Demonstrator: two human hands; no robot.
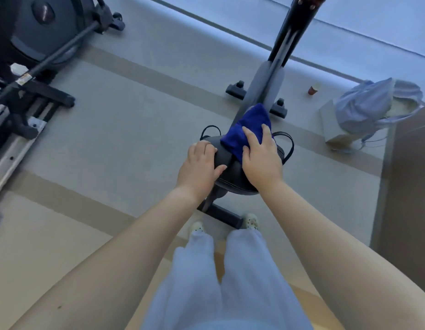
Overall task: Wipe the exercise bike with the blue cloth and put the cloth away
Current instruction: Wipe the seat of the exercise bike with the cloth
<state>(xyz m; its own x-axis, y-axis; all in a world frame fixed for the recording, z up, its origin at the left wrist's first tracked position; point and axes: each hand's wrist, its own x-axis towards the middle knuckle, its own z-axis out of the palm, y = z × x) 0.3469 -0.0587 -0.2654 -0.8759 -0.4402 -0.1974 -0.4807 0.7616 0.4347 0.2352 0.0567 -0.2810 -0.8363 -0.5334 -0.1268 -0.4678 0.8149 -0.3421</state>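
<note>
The exercise bike stands straight ahead of me, its grey frame running away toward the handlebar post at the top. Its black saddle is right below my hands. A blue cloth lies over the saddle's front part. My right hand presses flat on the cloth, fingers spread over it. My left hand grips the saddle's left edge, thumb on top.
Another dark exercise machine fills the upper left, with rails reaching down the left edge. A small red-and-white cup stands on the floor at right. A pale blue bag rests on a box beside a brown panel.
</note>
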